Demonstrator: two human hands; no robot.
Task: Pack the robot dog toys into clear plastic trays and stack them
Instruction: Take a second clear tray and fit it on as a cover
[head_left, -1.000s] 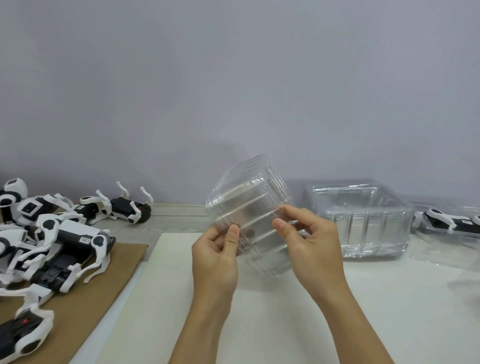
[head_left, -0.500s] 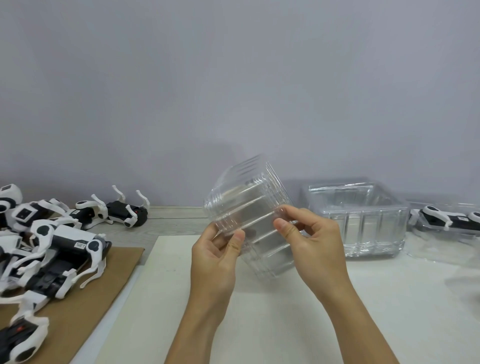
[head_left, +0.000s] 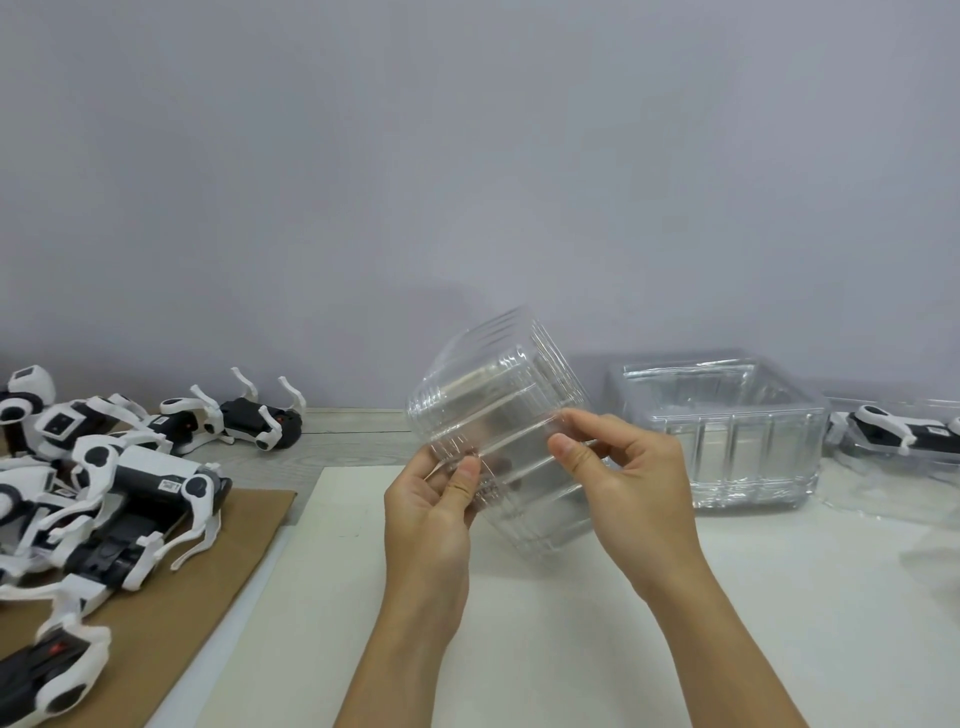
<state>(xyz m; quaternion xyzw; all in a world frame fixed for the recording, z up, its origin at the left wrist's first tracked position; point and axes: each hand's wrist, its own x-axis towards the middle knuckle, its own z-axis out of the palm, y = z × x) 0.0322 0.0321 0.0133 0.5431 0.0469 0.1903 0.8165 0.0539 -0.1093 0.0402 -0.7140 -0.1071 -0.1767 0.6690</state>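
Note:
I hold a nested stack of clear plastic trays (head_left: 498, 400) tilted in the air above the white sheet (head_left: 571, 623). My left hand (head_left: 431, 514) pinches its near left edge with thumb and fingers. My right hand (head_left: 628, 483) pinches the near right edge. Several black-and-white robot dog toys (head_left: 130, 483) lie in a heap on the left, one more (head_left: 244, 421) farther back by the wall. Another robot dog (head_left: 893, 434) lies in a clear tray at the far right.
A second stack of clear trays (head_left: 727, 431) stands upright right of centre, near the wall. Brown cardboard (head_left: 171, 613) lies under the dog heap on the left. Loose clear plastic (head_left: 909, 499) lies at the right edge. The grey wall closes the back.
The view has shifted slightly; my hands and the tilted tray stack stay in nearly the same pose, with my left thumb sliding a little on the edge.

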